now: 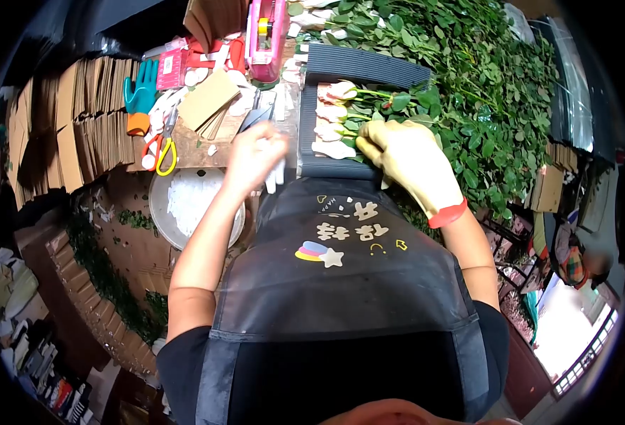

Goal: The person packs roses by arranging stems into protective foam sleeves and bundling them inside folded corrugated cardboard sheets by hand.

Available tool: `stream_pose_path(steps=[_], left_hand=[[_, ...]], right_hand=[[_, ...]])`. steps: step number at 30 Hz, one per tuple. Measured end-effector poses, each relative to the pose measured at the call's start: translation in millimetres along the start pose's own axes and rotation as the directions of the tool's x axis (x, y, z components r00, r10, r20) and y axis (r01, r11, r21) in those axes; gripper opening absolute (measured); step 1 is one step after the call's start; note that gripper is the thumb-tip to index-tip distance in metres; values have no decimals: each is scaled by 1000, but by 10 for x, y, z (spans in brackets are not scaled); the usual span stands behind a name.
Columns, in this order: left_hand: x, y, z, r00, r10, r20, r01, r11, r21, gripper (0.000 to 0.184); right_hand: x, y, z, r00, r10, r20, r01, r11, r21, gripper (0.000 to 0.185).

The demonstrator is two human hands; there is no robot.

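Note:
Several pale roses lie side by side on a black ribbed board, their heads to the left on a piece of cardboard and white wraps around some of them. My right hand, in a cream glove with a red cuff, bends its fingers around the stem of the nearest rose. Left of the board, my bare left hand is closed in a pinch. White strips show just below its fingers; whether they are in its grip is unclear.
Leafy rose stems are heaped on the right. To the left are scissors, a teal glove, cardboard pieces, a pink tape dispenser and stacked cardboard. A white bucket with white scraps stands below.

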State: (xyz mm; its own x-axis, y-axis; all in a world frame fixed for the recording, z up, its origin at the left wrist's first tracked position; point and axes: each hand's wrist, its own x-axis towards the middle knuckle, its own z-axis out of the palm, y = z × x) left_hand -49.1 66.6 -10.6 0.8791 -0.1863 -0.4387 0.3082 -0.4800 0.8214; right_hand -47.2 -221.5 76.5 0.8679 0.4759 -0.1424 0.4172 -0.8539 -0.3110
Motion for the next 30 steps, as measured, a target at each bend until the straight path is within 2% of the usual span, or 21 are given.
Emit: stream_pose_path(steps=[2,3,6,7,10,11,14,15,17,18,20,21,22,23,24,25,26,27,28,29,30], left_hand=[[-1,205,186,991,133,12,-133,982,132,44],[36,213,269,983,181,39,-185,969,162,47],[246,34,377,961,165,223,-168,986,-5,44],[247,-3,427,962,202,184,-183,976,-118,42],[240,-67,588,985,120,122,-74,942,-328,37],[211,-78,638,990,120,73,-81,910,-407,35],[171,-283,807,994,49,-95,-99,767,-634,31],[123,-287,825,988,-81,-131,-45,664,-746,27],[24,-404,547,969,-220,-116,-70,207,-976,27],[-62,-525,364,956,-283,-77,-95,-51,-994,27],[-333,-932,-18,905,-349,-244,-157,259,-953,21],[-495,-1263,-223,863,-360,-356,-58,628,-776,19],[-668,-1640,-419,825,-324,-462,85,881,-465,21],[-850,-2031,-654,831,-405,-382,330,911,-247,27],[-961,-2088,-700,817,-432,-382,487,872,54,34],[-1055,-1995,-754,802,-459,-382,585,732,349,40],[-1114,-1884,-694,810,-398,-430,585,505,634,44],[-1112,-1653,-635,828,-327,-455,531,200,823,49],[-974,-1502,-590,848,-354,-395,508,326,797,55],[-840,-1481,-489,903,-230,-363,423,617,663,52],[-666,-1389,-328,923,-53,-382,243,849,469,45]], right_hand=[[52,-32,-9,993,-91,72,84,992,98,23],[90,-3,44,988,-90,123,80,994,78,24],[219,-40,-33,940,41,339,-27,999,-45,25],[264,-68,-43,907,67,416,-13,991,-131,26],[400,-46,89,840,90,534,6,985,-174,27],[443,-58,87,802,110,587,15,979,-204,27],[393,-42,167,851,75,520,29,982,-189,22],[378,-7,221,869,50,492,49,981,-186,23],[337,115,304,904,0,427,84,980,-180,25],[322,112,212,901,16,433,42,991,-124,25],[290,78,-66,892,33,452,-26,999,-21,25],[217,108,-127,954,-17,300,-9,996,85,23],[196,28,-261,969,82,232,-141,957,252,29],[201,44,-200,985,154,78,-166,967,194,30],[201,97,-101,986,166,-21,-164,983,84,30],[201,151,-3,977,176,-120,-181,983,-27,31],[222,181,100,976,164,-143,-173,983,-59,31],[253,186,204,975,150,-167,-167,982,-91,32],[307,176,274,973,132,-190,-158,980,-124,32],[363,140,314,980,138,-142,-161,973,-168,31],[412,167,427,976,107,-189,-133,983,-128,31]])
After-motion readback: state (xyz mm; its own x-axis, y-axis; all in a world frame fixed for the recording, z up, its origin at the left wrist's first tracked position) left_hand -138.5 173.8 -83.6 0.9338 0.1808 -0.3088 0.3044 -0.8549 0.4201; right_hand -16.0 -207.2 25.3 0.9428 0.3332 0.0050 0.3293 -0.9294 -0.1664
